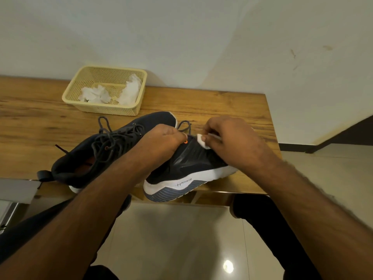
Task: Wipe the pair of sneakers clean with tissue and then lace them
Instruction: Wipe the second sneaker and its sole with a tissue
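Your right hand [228, 140] pinches a small white wad of tissue [201, 140] against the upper of the dark navy sneaker with the white sole [193, 164], which lies tipped on its side at the near edge of the wooden desk [40, 118]. Your left hand [163, 138] curls over its lace area, steadying it. Keep that brace firm and rub in short strokes toward the sole, refolding the tissue when it is soiled. The second dark sneaker with loose grey laces [113, 142] lies just beside, laces untied.
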